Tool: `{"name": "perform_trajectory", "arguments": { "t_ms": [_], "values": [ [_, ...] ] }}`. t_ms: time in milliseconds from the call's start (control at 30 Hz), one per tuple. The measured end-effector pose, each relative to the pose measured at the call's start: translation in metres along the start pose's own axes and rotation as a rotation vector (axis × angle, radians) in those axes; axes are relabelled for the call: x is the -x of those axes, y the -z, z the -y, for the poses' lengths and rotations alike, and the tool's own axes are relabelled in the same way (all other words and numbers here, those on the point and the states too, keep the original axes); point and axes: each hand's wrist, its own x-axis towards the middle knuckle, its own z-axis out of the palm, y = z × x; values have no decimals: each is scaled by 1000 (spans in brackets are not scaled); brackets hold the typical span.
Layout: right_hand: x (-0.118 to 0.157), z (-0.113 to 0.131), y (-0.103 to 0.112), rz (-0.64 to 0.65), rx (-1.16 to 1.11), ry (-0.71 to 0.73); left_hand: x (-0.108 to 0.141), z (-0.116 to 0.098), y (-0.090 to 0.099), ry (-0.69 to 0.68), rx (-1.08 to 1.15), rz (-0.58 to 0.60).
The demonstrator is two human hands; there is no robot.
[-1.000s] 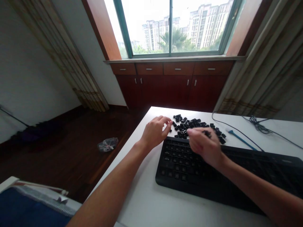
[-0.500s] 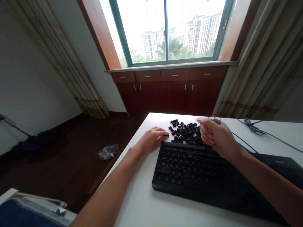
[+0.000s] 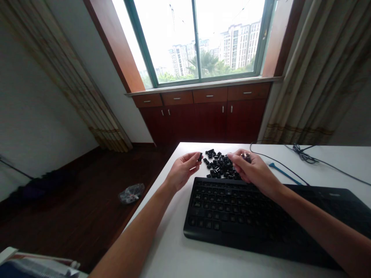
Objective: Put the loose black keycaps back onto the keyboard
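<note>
Black keycaps [image 3: 219, 165] are lying heaped on the white desk [image 3: 171, 247], just above the keyboard [image 3: 220, 216], mid-frame. Left hand [image 3: 182, 172] is pinching one keycap [image 3: 199, 156] between narrowed fingertips; right hand [image 3: 255, 174] is curling narrowly around a small item [image 3: 246, 156], too small to identify.

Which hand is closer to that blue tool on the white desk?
Right: the right hand is left of the blue tool; the left hand is farther, beyond the pile of black keycaps.
</note>
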Motion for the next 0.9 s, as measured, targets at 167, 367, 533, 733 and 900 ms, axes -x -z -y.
{"name": "perform_trajectory", "arguments": {
  "t_ms": [167, 367, 533, 733, 900],
  "values": [
    [7, -7, -10, 7, 464, 305, 10, -18, -20, 157, 282, 106],
    [12, -3, -16, 33, 531, 471, 20, -27, -38, 369, 651, 240],
    [13, -5, -17, 13, 538, 484, 21, -25, -40, 377, 584, 236],
    [8, -3, -14, -54, 499, 394, 19, -23, -40, 363, 525, 249],
    [2, 4, 0, -47, 474, 283, 19, -24, -39, 335, 509, 276]
  ]
}}
